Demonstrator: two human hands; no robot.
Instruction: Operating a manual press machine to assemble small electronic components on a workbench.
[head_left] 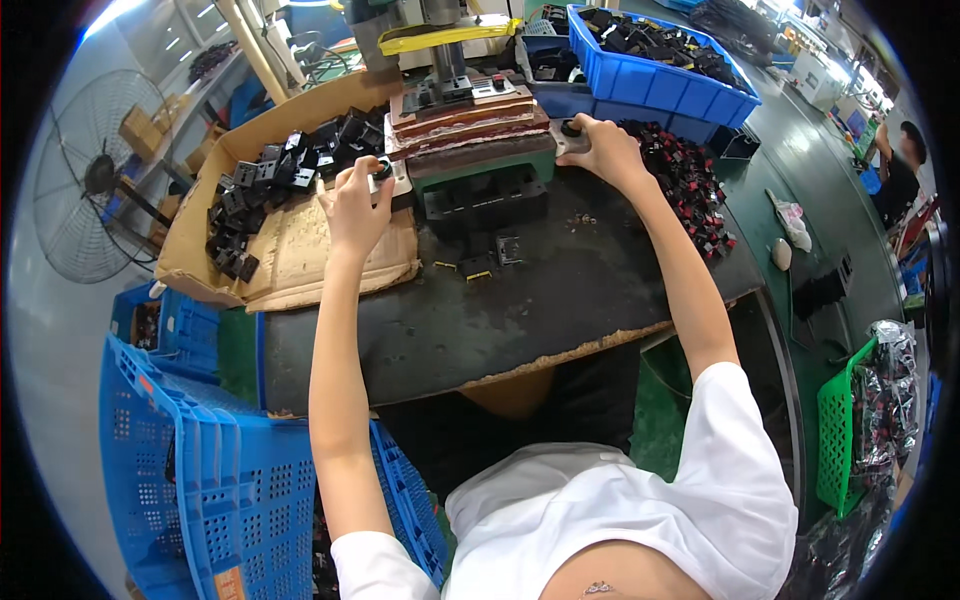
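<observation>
My left hand (357,212) has its fingers curled round a round black push button (382,170) on the left side of a bench press (480,165). On the press's other side, my right hand (612,157) grips a matching black button (571,128) between thumb and fingers. The press has a green base, layered reddish-brown plates and a metal column with a yellow band (450,38). A small black plastic part with a metallic face (510,250) lies on the dark tabletop (480,335) before it. Beside that is another black part with a yellow edge (476,266).
A cardboard tray (330,262) of black plastic parts (285,165) stands left of the press. Red and black parts (685,185) are heaped at right, below a filled blue bin (665,85). Blue crates (240,490) flank my left side; a green basket (840,440) stands right. Another person (900,175) is at far right.
</observation>
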